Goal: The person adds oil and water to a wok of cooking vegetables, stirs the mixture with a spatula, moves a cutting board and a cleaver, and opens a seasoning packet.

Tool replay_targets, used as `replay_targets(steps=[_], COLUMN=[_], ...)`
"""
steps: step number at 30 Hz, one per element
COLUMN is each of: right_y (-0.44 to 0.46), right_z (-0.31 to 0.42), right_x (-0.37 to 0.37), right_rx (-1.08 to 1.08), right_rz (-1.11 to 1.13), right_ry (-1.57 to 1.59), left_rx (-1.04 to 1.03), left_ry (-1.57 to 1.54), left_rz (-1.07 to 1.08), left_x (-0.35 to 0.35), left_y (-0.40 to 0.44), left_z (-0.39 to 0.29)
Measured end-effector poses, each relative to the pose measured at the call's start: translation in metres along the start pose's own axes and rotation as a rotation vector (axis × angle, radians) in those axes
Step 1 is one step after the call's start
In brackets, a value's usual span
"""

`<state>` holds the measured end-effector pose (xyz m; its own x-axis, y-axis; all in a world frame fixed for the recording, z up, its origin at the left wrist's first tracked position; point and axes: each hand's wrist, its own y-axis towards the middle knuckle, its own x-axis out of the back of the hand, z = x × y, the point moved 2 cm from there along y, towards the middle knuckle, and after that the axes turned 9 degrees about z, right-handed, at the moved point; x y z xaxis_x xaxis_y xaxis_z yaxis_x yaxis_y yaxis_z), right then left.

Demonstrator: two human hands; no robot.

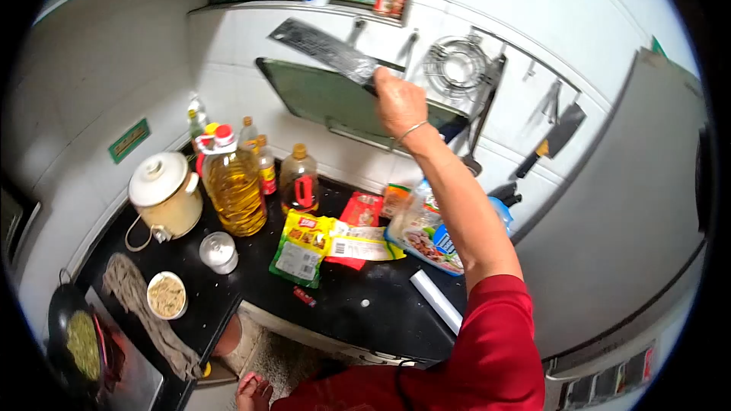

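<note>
My right hand (401,105) is raised at the wall, its fingers wrapped round the handle of a broad-bladed cleaver (324,49). The blade points to the upper left, in front of the green cutting board (320,95) on the wall rack. Low at the bottom edge, my left hand (253,393) hangs beside the red shirt with its fingers curled; whether it holds anything is hidden. Below the raised arm, a yellow and green food packet (301,247) lies on the black counter (343,335).
An oil jug (237,190), a cream pot (166,194), a glass jar (218,252) and a white bowl (167,295) stand on the counter. A wok (82,344) is at the lower left. Another knife (560,137) hangs right. The fridge (617,205) borders the right side.
</note>
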<state>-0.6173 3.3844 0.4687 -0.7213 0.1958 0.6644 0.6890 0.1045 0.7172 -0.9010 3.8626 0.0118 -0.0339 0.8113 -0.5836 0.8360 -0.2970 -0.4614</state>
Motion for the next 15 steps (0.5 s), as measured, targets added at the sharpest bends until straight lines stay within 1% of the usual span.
replay_targets(steps=[2, 3, 4, 5, 6, 7, 8, 9, 10, 11, 12, 13, 15], right_y=[-0.006, -0.013, -0.021, -0.031, -0.044, -0.060, -0.077, -0.097, -0.117, -0.139, -0.161, -0.178, -0.207], right_z=[-0.004, -0.009, -0.020, -0.032, -0.048, -0.064, -0.083, -0.111, -0.133, -0.162, -0.189, -0.199, -0.237], right_x=[0.016, 0.026, 0.035, 0.043, 0.051, 0.066, 0.078, 0.082, 0.094, 0.097, 0.097, 0.105, 0.105], right_rx=[0.075, 0.064, 0.035, 0.011, -0.119, -0.238, -0.311, -0.430, -0.592, -0.704, -0.777, -0.905, -1.133], right_rz=[-0.051, -0.080, -0.173, -0.267, -0.341, -0.367, -0.441, -0.470, -0.424, -0.410, -0.483, -0.398, -0.296], right_ry=[0.160, 0.235, 0.253, 0.271, 0.238, 0.235, 0.260, 0.276, 0.183, 0.059, 0.040, 0.044, -0.075], left_rx=[0.050, 0.075, 0.085, 0.094, 0.101, 0.110, 0.106, 0.116, 0.125, 0.135, 0.136, 0.137, 0.140], left_ry=[0.014, 0.020, 0.017, 0.030, 0.039, 0.046, 0.047, 0.076, 0.104, 0.132, 0.121, 0.110, 0.092], left_rz=[0.013, 0.018, 0.004, 0.045, 0.084, 0.122, 0.085, 0.071, 0.054, 0.037, 0.055, 0.073, 0.112], left_x=[0.008, -0.001, -0.010, -0.011, -0.009, -0.010, -0.024, -0.039, -0.052, -0.060, -0.057, -0.047, -0.035], left_y=[0.013, 0.019, 0.019, 0.024, 0.029, 0.033, 0.030, 0.028, 0.025, 0.026, 0.033, 0.042, 0.058], left_z=[0.003, -0.005, -0.012, -0.016, -0.018, -0.020, -0.027, -0.036, -0.045, -0.048, -0.045, -0.040, -0.032])
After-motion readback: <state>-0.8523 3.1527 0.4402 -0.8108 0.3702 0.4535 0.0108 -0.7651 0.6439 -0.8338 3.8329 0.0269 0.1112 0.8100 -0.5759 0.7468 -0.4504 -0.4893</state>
